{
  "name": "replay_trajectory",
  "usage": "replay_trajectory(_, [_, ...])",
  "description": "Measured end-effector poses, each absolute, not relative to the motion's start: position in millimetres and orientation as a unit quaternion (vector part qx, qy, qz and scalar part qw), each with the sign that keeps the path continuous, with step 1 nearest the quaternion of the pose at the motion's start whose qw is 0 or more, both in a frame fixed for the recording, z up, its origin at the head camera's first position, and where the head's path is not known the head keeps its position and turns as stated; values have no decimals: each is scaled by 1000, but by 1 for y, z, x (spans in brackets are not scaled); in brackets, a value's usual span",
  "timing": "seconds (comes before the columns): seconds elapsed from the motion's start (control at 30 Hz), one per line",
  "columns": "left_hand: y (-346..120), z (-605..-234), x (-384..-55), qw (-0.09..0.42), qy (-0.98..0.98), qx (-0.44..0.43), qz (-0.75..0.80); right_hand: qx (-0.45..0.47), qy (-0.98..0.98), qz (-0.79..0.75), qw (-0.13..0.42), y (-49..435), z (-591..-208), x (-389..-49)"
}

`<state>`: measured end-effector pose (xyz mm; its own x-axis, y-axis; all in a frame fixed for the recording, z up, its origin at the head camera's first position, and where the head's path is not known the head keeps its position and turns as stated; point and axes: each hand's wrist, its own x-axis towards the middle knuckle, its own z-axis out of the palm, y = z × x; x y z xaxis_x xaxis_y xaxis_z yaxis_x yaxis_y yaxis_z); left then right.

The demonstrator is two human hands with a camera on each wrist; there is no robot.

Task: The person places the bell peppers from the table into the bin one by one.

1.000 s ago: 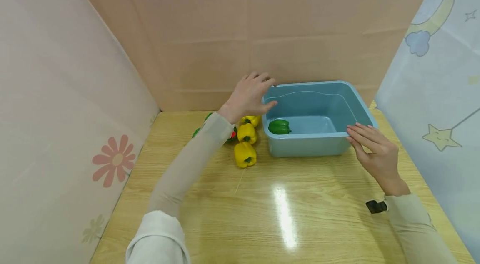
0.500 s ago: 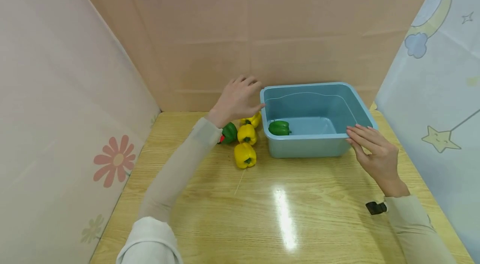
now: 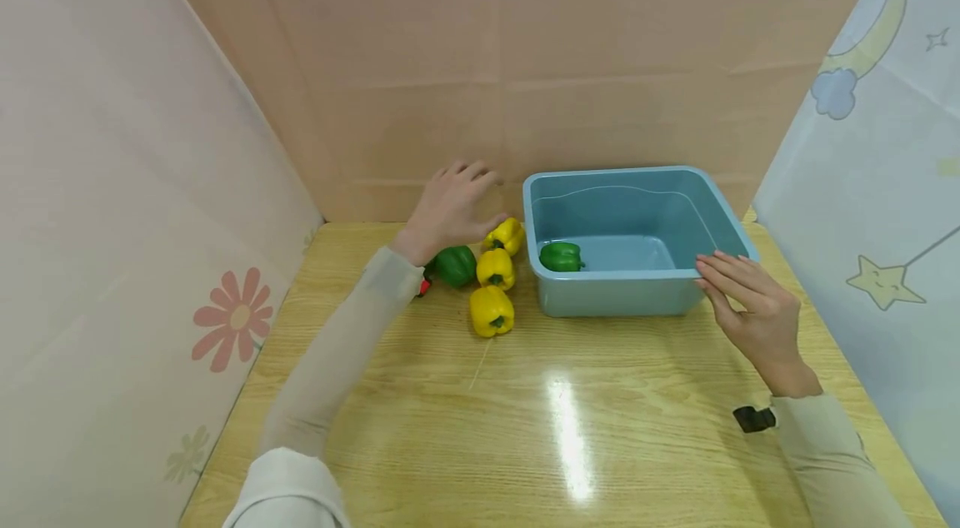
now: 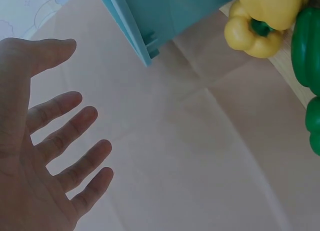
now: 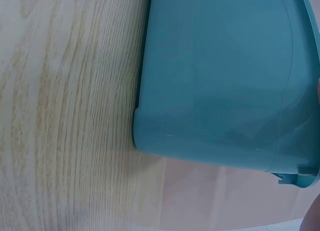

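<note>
My left hand (image 3: 450,216) hovers with spread fingers above and behind the bell peppers, holding nothing; the left wrist view shows its bare palm. Below it lie a green bell pepper (image 3: 455,266) and three yellow bell peppers in a row: the back one (image 3: 505,236), the middle one (image 3: 495,270) and the front one (image 3: 492,311). A small red thing (image 3: 424,286) peeks out beside my left sleeve, its kind hidden. My right hand (image 3: 753,307) rests its fairly straight fingers on the front right rim of the blue plastic basin (image 3: 615,295). Inside the basin, at its left, lies another green bell pepper (image 3: 561,256).
A wooden table (image 3: 450,428) bears everything. A brown cloth backdrop (image 3: 420,95) stands close behind the basin, with a flower-printed sheet (image 3: 150,261) on the left and a star-printed sheet (image 3: 892,203) on the right. A black strap (image 3: 753,419) sticks out at my right wrist.
My left hand has moved left and slightly down, from the basin's left rim to above the bell peppers. This has uncovered more of the green and back yellow ones. My right hand stays put.
</note>
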<state>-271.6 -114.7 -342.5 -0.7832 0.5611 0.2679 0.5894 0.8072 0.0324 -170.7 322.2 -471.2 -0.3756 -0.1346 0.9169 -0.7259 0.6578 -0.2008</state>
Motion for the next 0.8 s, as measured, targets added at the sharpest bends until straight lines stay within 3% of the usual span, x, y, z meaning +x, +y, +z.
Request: replay_trajectory(0.8, [-162, -374, -262, 108, -954, -264, -90, 277, -764, 309, 493, 316, -467, -168])
